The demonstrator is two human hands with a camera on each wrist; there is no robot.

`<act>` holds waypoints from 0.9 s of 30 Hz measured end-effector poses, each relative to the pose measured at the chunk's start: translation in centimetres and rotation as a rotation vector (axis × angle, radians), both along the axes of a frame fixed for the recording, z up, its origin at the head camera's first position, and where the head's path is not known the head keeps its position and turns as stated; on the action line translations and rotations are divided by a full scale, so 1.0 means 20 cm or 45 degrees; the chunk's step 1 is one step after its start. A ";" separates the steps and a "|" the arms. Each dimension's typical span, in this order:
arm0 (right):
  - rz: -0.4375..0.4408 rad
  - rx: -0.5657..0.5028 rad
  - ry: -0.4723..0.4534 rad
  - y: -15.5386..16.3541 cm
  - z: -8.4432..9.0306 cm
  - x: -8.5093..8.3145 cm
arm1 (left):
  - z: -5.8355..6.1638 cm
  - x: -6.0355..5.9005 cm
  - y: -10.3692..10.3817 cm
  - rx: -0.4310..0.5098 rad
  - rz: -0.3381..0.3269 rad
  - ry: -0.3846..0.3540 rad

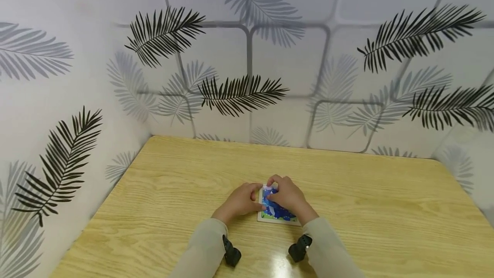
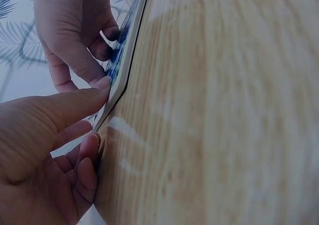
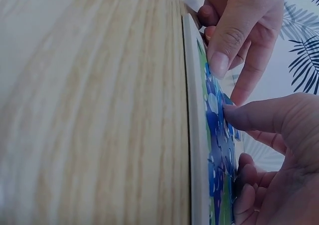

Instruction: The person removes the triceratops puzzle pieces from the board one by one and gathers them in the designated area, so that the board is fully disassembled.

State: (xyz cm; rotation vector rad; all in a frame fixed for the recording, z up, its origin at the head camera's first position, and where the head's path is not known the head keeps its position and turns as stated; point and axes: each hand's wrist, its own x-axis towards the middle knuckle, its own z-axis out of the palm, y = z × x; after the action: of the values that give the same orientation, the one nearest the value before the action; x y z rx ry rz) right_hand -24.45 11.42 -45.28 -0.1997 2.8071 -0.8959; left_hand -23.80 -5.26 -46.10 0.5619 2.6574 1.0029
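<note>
A small flat puzzle board (image 1: 278, 216) with a white frame and a blue and green picture lies on the wooden table (image 1: 386, 209), near the front edge and about midway across, and both hands work at it. The left hand (image 1: 240, 200) sits at the board's left side with its fingers curled; in the left wrist view its thumb (image 2: 75, 105) presses against the board's near corner, and the other fingers fold in beside the edge of the board (image 2: 122, 65), so the hand holds the board by its side. The right hand (image 1: 287, 194) lies over the top of the picture, covering much of it, its fingers bent down onto the surface. In the right wrist view the thumb (image 3: 249, 116) of that hand presses on the blue part of the picture (image 3: 217, 135), with the remaining fingers curled low beside it; whether they pinch a loose piece cannot be told. The left hand (image 3: 239, 30) shows there too, a fingertip touching the board's far edge. Light sleeves (image 1: 204, 248) cover both forearms, and a dark strap (image 1: 231, 253) sits at each wrist. Behind the table stands a white wall (image 1: 247, 55) printed with black and grey palm leaves
</note>
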 end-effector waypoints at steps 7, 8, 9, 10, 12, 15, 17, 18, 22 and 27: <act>-0.001 0.103 0.063 0.00 0.00 0.02 | -0.02 -0.01 0.02 -0.017 0.008 -0.010; 0.004 0.130 0.084 0.00 0.00 0.02 | -0.02 -0.01 0.02 -0.023 0.011 -0.008; 0.007 0.148 0.103 0.00 0.00 0.03 | -0.02 -0.01 0.02 -0.027 0.013 -0.007; 0.008 0.161 0.126 -0.01 0.00 0.03 | -0.02 -0.01 0.02 -0.031 0.014 -0.007; 0.013 0.176 0.171 -0.01 0.00 0.03 | -0.01 -0.01 0.02 -0.033 0.012 -0.006; 0.020 0.155 0.211 -0.02 -0.01 0.03 | -0.01 -0.01 0.02 -0.035 0.004 -0.003; 0.033 0.134 0.227 -0.02 -0.01 0.03 | -0.01 -0.01 0.02 -0.039 -0.001 0.002; 0.036 0.123 0.229 -0.02 -0.01 0.03 | 0.00 -0.01 0.02 -0.040 0.000 0.001; 0.047 0.066 0.228 -0.01 -0.02 0.03 | -0.01 -0.01 0.02 -0.054 0.005 0.004; 0.033 -0.091 0.264 -0.01 -0.04 0.02 | -0.01 -0.02 0.01 -0.056 -0.001 0.017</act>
State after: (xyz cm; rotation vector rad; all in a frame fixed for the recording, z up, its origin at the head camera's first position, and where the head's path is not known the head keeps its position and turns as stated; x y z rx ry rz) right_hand -24.08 11.25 -46.09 -0.3577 2.9542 -1.0259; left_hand -24.15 -5.15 -46.27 0.5618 2.6837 0.9411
